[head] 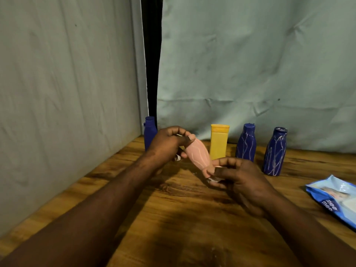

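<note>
A pink bottle (pixel 198 155) streaked with white lines is held tilted above the wooden table (pixel 173 218), its upper end to the left. My left hand (pixel 169 143) grips that upper end, with a scrap of white material showing under the palm. My right hand (pixel 238 178) grips the bottle's lower end, and a bit of white material shows at its fingertips. The bottle's two ends are hidden by my fingers.
Along the back stand a plain blue bottle (pixel 149 132), a yellow bottle (pixel 219 141) and two blue bottles marked with white lines (pixel 246 143) (pixel 275 151). A blue wipes packet (pixel 335 197) lies at the right edge. Pale cloth hangs behind and to the left.
</note>
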